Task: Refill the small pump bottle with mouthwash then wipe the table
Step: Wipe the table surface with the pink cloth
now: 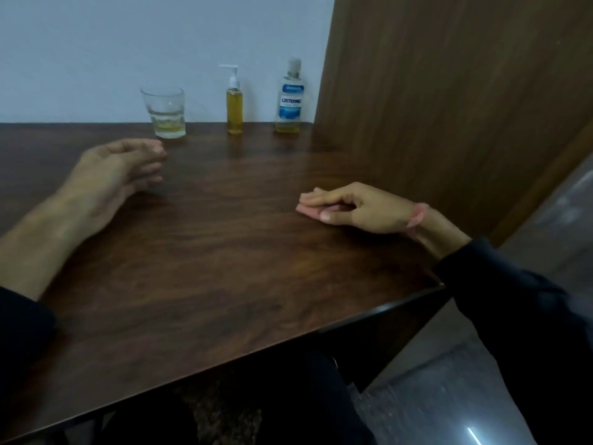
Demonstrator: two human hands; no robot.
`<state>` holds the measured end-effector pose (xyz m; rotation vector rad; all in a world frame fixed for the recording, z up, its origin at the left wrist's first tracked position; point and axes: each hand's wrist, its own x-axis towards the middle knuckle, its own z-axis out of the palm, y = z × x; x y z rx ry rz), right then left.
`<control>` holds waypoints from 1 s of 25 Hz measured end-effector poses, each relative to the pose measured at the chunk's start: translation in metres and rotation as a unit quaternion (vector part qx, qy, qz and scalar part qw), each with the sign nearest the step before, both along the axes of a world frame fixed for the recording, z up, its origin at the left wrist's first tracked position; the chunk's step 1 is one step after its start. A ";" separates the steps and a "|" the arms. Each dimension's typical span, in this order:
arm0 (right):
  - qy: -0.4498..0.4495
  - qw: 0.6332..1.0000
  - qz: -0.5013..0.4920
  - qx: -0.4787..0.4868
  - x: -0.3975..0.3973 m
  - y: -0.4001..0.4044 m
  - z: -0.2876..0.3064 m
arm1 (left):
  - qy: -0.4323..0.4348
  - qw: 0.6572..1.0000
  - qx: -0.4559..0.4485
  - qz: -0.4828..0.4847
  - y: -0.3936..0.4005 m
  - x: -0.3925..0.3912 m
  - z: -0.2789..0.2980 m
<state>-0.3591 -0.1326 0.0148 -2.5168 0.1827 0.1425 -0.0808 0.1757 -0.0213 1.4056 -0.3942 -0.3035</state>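
Note:
A small clear pump bottle (pixel 235 107) with a white pump stands at the back of the dark wooden table (pixel 224 252), nearly full of yellow liquid. To its right stands a capped mouthwash bottle (pixel 290 97) with a blue label and a little yellow liquid at the bottom. Left of the pump bottle is a clear glass (pixel 164 112) with a shallow layer of yellow liquid. My left hand (pixel 118 171) hovers loosely curled just in front of the glass, holding nothing. My right hand (pixel 356 208) rests flat on the table at the right, fingers together, empty.
A white wall runs behind the table. A tall wooden panel (pixel 449 107) rises along the table's right side. The table's front edge runs diagonally, with my dark-clothed legs (pixel 305 396) and the grey floor (pixel 465 396) below it. No cloth is visible.

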 end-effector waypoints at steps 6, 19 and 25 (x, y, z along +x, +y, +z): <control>-0.056 0.997 0.038 -0.049 -0.102 0.038 -0.022 | -0.027 0.999 0.032 0.006 -0.002 0.001 -0.007; -0.055 0.993 0.020 -0.107 -0.092 0.091 -0.034 | -0.085 0.995 0.051 0.009 -0.004 -0.014 -0.005; -0.024 0.984 0.106 -0.141 -0.010 0.120 -0.022 | -0.079 0.994 0.065 0.028 -0.004 -0.021 -0.001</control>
